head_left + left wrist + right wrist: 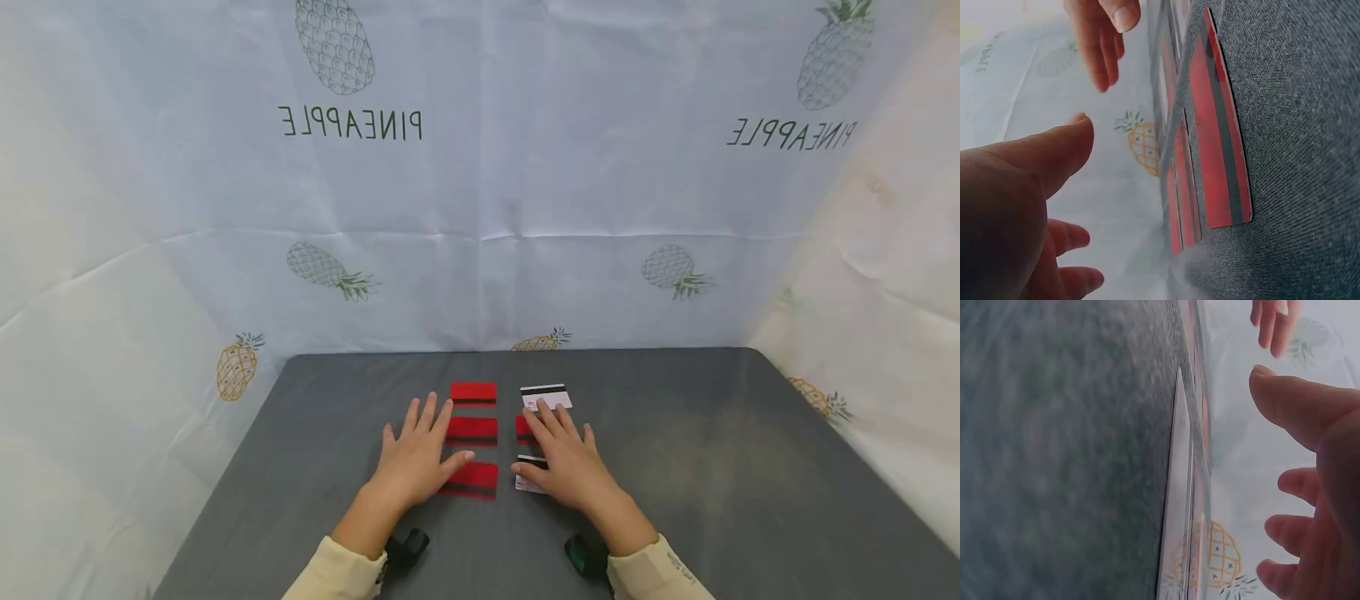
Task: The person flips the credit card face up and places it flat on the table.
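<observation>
Two columns of flat cards with dark stripes lie on the grey table. The left column holds a far red card [473, 392], a middle red card [474, 431] and a near red card [476, 481]. In the right column are a far white card [549, 397], a red card [523, 429] and a near white card [527, 481], the last two partly hidden. My left hand [416, 458], fingers spread, hovers at the left column's edge, above the table in the left wrist view. Over the right column my right hand [572, 462] hovers with fingers spread, holding nothing.
A grey cloth-covered table [712, 467] extends on both sides of the cards. Behind it hangs a white curtain [480, 183] printed with pineapples, and more of this cloth borders both sides. Dark wrist devices [408, 548] sit under each wrist.
</observation>
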Action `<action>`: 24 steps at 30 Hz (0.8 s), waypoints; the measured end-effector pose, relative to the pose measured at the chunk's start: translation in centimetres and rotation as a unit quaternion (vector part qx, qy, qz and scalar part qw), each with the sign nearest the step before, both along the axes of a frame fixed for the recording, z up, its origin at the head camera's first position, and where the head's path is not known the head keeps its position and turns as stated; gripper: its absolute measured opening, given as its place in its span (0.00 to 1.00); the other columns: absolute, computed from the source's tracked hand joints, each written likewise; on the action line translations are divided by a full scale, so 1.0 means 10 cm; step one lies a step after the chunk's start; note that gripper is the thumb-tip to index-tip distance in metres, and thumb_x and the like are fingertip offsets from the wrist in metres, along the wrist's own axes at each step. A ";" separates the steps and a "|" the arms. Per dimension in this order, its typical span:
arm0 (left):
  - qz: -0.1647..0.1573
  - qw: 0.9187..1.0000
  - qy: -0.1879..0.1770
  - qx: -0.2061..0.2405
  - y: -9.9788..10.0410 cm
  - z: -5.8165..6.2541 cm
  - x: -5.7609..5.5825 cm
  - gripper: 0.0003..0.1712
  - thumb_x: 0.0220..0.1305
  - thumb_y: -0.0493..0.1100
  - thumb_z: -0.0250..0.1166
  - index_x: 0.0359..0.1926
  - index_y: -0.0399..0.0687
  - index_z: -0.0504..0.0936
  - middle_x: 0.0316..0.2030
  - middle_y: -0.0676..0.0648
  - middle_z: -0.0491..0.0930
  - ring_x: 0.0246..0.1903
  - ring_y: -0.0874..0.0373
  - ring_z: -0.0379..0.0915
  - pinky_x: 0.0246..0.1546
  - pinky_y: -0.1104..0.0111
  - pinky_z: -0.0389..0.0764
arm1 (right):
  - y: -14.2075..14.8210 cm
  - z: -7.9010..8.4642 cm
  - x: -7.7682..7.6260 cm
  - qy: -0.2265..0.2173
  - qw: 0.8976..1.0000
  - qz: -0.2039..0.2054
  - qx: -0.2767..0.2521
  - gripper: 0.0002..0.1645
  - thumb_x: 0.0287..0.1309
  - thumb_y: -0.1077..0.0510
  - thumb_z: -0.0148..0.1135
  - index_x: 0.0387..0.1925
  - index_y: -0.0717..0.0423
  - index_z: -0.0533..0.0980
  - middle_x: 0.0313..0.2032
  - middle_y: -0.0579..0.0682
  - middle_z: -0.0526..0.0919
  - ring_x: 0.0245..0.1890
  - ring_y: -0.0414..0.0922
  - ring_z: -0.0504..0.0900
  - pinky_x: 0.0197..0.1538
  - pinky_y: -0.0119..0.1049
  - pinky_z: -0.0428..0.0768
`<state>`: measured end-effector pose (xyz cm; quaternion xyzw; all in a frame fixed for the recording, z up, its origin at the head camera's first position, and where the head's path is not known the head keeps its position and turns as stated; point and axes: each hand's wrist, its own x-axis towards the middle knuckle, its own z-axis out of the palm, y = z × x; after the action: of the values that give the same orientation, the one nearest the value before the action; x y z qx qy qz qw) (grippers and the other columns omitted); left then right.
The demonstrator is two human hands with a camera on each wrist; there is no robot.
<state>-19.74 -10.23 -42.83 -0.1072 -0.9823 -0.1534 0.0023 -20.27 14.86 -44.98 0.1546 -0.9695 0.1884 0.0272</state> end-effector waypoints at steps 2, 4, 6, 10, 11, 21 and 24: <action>-0.006 1.000 -0.005 0.005 -0.01 0.00 0.00 0.52 0.61 0.68 0.61 0.77 0.54 0.52 0.77 0.43 0.47 0.76 0.40 0.40 0.63 0.30 0.50 | -0.03 0.00 -0.01 -0.011 1.000 0.009 -0.006 0.49 0.55 0.35 0.66 0.74 0.44 0.60 0.76 0.51 0.54 0.76 0.59 0.51 0.65 0.74 0.51; -0.016 1.000 -0.008 0.014 -0.02 0.00 -0.01 0.51 0.62 0.66 0.62 0.78 0.54 0.52 0.77 0.43 0.47 0.76 0.40 0.41 0.63 0.30 0.52 | -0.08 0.01 -0.02 -0.018 1.000 0.018 -0.008 0.48 0.55 0.36 0.67 0.73 0.45 0.61 0.75 0.51 0.56 0.74 0.59 0.55 0.65 0.72 0.54; -0.024 0.999 -0.010 0.025 -0.03 0.01 -0.01 0.51 0.62 0.64 0.64 0.77 0.53 0.52 0.77 0.42 0.49 0.75 0.40 0.44 0.62 0.30 0.54 | -0.14 0.02 -0.03 -0.019 0.999 0.030 -0.005 0.47 0.55 0.37 0.67 0.72 0.46 0.63 0.73 0.53 0.62 0.71 0.59 0.61 0.63 0.69 0.61; -0.034 0.998 -0.019 0.041 -0.06 0.01 -0.03 0.49 0.60 0.58 0.68 0.76 0.50 0.56 0.72 0.40 0.60 0.70 0.41 0.58 0.60 0.34 0.62 | -0.28 0.03 -0.05 -0.014 0.998 0.056 0.027 0.44 0.52 0.37 0.69 0.67 0.49 0.70 0.59 0.54 0.75 0.56 0.53 0.74 0.52 0.58 0.75; -0.038 0.998 -0.023 0.042 -0.07 0.01 -0.03 0.48 0.59 0.57 0.70 0.75 0.49 0.59 0.70 0.39 0.64 0.68 0.41 0.63 0.59 0.36 0.65 | -0.31 0.03 -0.05 -0.015 0.998 0.061 0.032 0.43 0.51 0.36 0.70 0.66 0.49 0.72 0.54 0.53 0.77 0.52 0.51 0.75 0.50 0.55 0.76; -0.107 0.992 -0.063 0.018 -0.14 -0.01 -0.06 0.36 0.47 0.51 0.79 0.57 0.45 0.79 0.51 0.44 0.79 0.51 0.45 0.75 0.49 0.46 0.77 | -0.36 -0.06 0.00 -0.050 0.996 0.078 -0.007 0.35 0.43 0.40 0.76 0.52 0.51 0.82 0.36 0.43 0.74 0.31 0.38 0.71 0.35 0.37 0.75; -0.111 0.991 -0.077 0.009 -0.15 -0.02 -0.05 0.34 0.44 0.52 0.80 0.54 0.47 0.82 0.49 0.46 0.77 0.49 0.47 0.72 0.45 0.47 0.77 | -0.35 -0.10 0.00 -0.045 0.995 0.080 -0.033 0.31 0.43 0.41 0.77 0.49 0.49 0.83 0.33 0.41 0.72 0.29 0.36 0.68 0.32 0.33 0.71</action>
<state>-20.23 -11.77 -43.01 -0.2031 -0.9602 -0.1692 -0.0897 -20.30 11.33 -45.94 0.2216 -0.9475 0.2289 -0.0267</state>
